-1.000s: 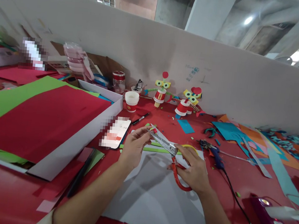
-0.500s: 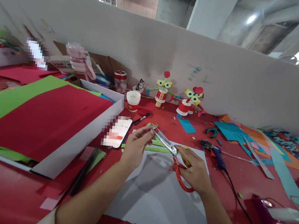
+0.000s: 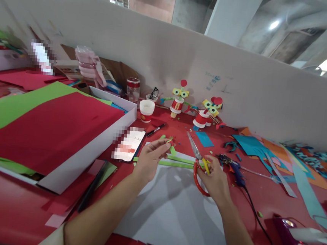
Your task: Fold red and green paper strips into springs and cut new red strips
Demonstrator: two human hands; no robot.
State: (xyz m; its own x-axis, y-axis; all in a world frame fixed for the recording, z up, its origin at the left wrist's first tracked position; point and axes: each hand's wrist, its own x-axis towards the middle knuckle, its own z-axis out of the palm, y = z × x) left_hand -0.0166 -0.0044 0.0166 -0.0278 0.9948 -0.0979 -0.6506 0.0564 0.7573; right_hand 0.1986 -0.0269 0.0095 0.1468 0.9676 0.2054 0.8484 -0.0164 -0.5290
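Pinching small green-and-red paper piece (image 3: 171, 146) over top edge of white sheet (image 3: 173, 207), left hand (image 3: 151, 156) nearly closed; scissors (image 3: 198, 156) gripped by handles in partly curled right hand (image 3: 214, 178), blades narrowly apart, clear of piece; phone (image 3: 129, 145) seen left of left hand.

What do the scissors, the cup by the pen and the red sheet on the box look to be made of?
Scissors: shiny metal blades; glossy red and yellow handles, probably plastic.
Cup: matte white, likely paper, judging by its rolled-looking rim.
Red sheet: matte paper or thin card, seemingly, lying in a smooth bend.
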